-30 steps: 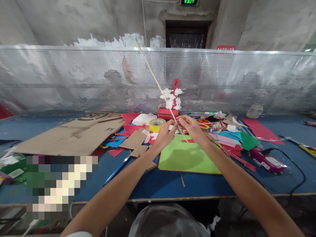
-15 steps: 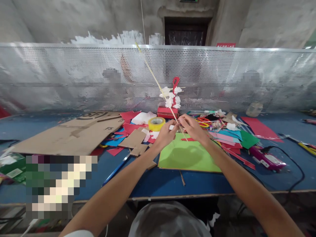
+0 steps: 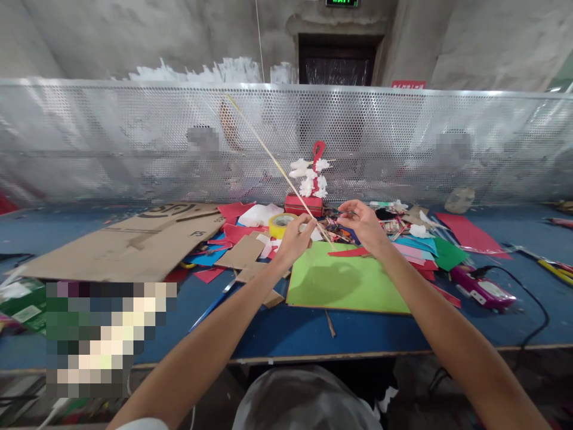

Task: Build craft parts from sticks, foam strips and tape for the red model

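A long thin pale stick [image 3: 268, 152] with a yellowish far tip slants up and to the left, and my left hand [image 3: 295, 240] pinches it near its lower end. My right hand [image 3: 363, 226] is off the stick, a short way to its right, with thumb and fingers apart and nothing visible between them. Below both hands lies a bright green sheet [image 3: 344, 283] with a narrow red paper strip [image 3: 349, 252] at its top edge. Behind the stick stands a red craft piece [image 3: 304, 205] with white fluffy tufts [image 3: 307, 185] and a red loop on top.
A yellow tape roll [image 3: 278, 226] sits beyond my left hand. Large cardboard [image 3: 120, 245] covers the left side, with a blue cutter knife [image 3: 210, 307] near it. Coloured paper scraps, a purple corded device [image 3: 483, 288] and pliers [image 3: 553, 264] lie rightward. A perforated metal screen [image 3: 156, 143] closes the back.
My right hand has come off the stick and moved right, its fingers spreading. The stick's upper end has swung left and down, still in my left hand.
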### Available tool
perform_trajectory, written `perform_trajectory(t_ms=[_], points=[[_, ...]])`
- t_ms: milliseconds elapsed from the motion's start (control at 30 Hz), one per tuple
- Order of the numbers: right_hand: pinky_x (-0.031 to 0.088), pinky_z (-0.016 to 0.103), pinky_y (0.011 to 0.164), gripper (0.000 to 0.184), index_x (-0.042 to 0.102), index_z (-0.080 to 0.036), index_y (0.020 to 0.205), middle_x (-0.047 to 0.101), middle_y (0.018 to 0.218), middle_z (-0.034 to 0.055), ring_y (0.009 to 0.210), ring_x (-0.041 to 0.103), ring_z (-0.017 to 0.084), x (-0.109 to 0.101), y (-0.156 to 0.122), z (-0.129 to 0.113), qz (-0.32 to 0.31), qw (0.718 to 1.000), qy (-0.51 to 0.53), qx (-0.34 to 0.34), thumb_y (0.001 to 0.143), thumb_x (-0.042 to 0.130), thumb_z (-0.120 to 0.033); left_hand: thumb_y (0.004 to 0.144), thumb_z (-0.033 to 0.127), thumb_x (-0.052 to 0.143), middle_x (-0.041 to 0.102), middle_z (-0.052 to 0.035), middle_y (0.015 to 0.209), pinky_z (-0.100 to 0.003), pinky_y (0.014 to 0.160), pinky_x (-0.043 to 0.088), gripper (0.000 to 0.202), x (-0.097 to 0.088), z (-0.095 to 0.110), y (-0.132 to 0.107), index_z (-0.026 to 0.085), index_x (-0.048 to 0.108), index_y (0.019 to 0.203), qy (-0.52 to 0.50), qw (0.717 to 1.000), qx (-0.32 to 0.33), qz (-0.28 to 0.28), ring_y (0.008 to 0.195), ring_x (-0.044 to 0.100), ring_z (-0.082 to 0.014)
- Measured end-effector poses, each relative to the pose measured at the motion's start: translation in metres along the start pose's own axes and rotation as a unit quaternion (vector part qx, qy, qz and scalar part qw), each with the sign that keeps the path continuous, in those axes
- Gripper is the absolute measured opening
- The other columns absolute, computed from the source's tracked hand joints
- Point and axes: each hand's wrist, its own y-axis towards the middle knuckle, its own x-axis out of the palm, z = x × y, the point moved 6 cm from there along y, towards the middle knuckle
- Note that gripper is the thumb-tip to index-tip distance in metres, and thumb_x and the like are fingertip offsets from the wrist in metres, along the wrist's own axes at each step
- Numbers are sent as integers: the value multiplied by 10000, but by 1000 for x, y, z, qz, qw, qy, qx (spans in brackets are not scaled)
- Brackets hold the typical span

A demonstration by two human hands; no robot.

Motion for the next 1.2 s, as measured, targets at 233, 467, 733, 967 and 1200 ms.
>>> perform_trajectory(t_ms=[233, 467, 733, 967, 1200], points=[[543, 388, 904, 314, 668, -202, 844, 753, 934, 65, 872, 700, 189, -1, 1, 8, -13, 999, 19, 24, 632, 869, -316, 939, 461, 517, 473, 52, 629, -183, 400, 366, 292, -1, -3, 2, 189, 538, 834, -1, 1000, -7, 0, 412, 503, -69], [554, 375, 837, 275, 677, -198, 821, 767, 904, 67, 834, 713, 202, -4, 0, 8, -28, 999, -25, 24, 654, 857, -324, 934, 460, 526, 476, 48, 652, -183, 386, 322, 300, -3, -7, 4, 187, 521, 809, -15, 1000, -9, -2, 409, 489, -57], [523, 406, 807, 206, 665, -239, 1086, 750, 936, 66, 833, 700, 230, 3, -5, -4, -75, 967, -231, -79, 957, 511, -287, 923, 451, 528, 476, 53, 653, -191, 382, 326, 295, -6, -6, 5, 184, 525, 798, -17, 1000, -5, 20, 391, 481, -56], [446, 406, 922, 234, 749, -227, 1032, 708, 997, 94, 983, 582, 262, 51, -36, -31, -77, 858, -432, -266, 986, 547, -335, 933, 400, 519, 480, 48, 652, -193, 391, 356, 261, -9, -1, 4, 181, 532, 792, 6, 999, 13, 41, 401, 482, -58], [451, 377, 886, 234, 778, -230, 1054, 726, 982, 84, 959, 581, 249, 51, -34, -22, -58, 844, -474, -242, 970, 597, -353, 946, 400, 519, 508, 44, 666, -186, 408, 375, 256, -7, 3, 2, 182, 547, 816, 7, 999, 21, 39, 413, 491, -58]])
